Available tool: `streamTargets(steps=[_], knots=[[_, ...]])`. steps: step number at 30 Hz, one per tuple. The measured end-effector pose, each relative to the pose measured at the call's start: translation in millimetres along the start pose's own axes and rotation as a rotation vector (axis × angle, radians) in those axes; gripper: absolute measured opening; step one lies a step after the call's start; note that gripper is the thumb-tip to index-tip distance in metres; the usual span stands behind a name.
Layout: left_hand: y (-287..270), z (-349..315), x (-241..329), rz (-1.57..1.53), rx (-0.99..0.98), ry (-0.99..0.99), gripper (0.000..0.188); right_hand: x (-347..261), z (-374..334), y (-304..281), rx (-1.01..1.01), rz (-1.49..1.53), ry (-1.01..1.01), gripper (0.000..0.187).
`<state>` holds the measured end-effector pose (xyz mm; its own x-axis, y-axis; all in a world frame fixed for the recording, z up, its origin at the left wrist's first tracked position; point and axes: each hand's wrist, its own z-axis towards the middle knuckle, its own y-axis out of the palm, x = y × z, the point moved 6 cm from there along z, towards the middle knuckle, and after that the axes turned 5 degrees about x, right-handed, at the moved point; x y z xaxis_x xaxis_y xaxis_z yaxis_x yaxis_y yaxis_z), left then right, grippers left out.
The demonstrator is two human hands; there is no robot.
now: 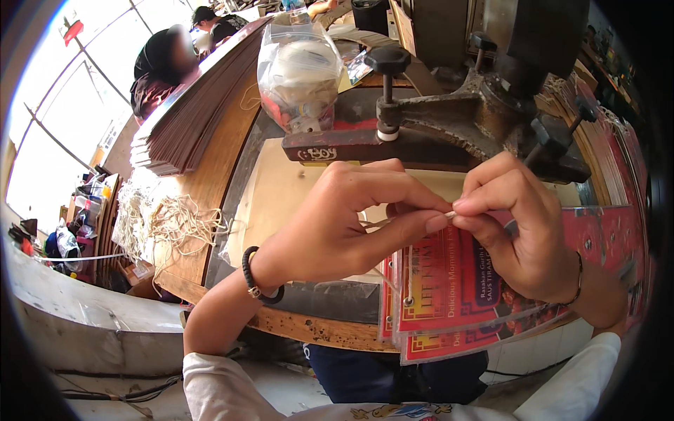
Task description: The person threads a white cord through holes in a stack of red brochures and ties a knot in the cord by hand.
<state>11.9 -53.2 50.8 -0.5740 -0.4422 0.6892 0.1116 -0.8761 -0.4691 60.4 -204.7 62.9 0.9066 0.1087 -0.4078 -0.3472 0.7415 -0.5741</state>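
Note:
In both hands I hold a pale thin string (451,215), its end pinched where my fingertips meet above the bench. My left hand (344,224), with a dark bead bracelet at the wrist, is closed with thumb and forefinger on it. From the other side my right hand (516,231) pinches the string close to the left fingertips. Below lie red printed sheets (442,309) in clear covers, overlapping near the front edge. Metal eyelets show along their left side, where string also runs. My right hand covers part of the top sheet.
A dark metal press (477,116) with black knobs stands just beyond my hands. Loose white string (179,224) lies in a tangle at left, near a tall stack of sheets (203,105). A clear bag (298,77) stands behind. Two people (158,74) are at far left.

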Motion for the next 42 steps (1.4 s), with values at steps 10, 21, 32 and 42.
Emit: streamTargets(steps=[10,21,32,42], knots=[[-3.4,1.8,8.1,-0.010,-0.061,0.021,0.009,-3.3,0.0,-0.4,0.051,-0.010,-0.064,0.016],[1.1,-13.0,-5.4,-0.026,-0.009,-0.077,0.014,5.8,-4.1,5.7,0.023,0.056,0.033,0.015],[3.2,-12.4,-1.3,-0.010,0.041,-0.049,0.016,-5.2,2.3,4.8,0.001,0.004,-0.057,0.015],[0.5,-14.0,4.2,0.065,0.037,-0.018,0.016,0.0,1.8,3.1,0.048,0.007,-0.035,0.016]])
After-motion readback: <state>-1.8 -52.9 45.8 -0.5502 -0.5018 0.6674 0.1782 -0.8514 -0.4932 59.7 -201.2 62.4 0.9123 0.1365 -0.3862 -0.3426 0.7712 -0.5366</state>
